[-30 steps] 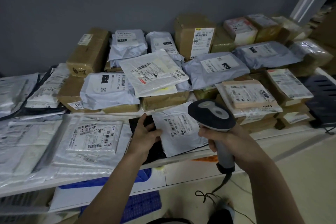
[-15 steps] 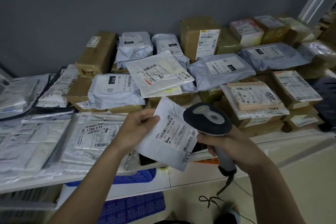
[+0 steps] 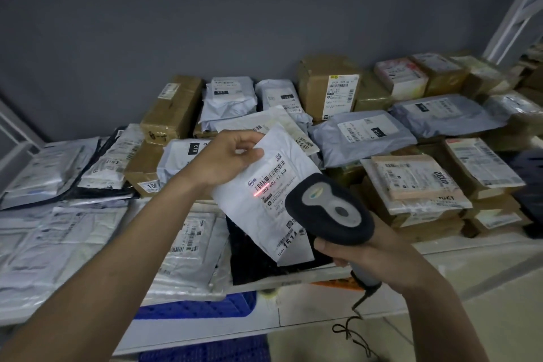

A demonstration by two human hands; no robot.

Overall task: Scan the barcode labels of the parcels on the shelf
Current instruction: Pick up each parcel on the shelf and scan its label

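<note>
At frame centre, your left hand (image 3: 226,157) pinches the top edge of a flat white plastic mailer parcel (image 3: 270,194), lifted above the white shelf (image 3: 440,247). Your right hand (image 3: 364,250) grips a dark grey handheld barcode scanner (image 3: 329,209); its red line (image 3: 261,189) crosses the printed barcode label (image 3: 271,176).

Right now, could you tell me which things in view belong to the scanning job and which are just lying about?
In the job:
- white parcel held up by the left hand
- barcode scanner in the right hand, red line on the label
- parcels on the shelf

Lying about:
- blue crate below the shelf
- scanner cable on the floor
</note>
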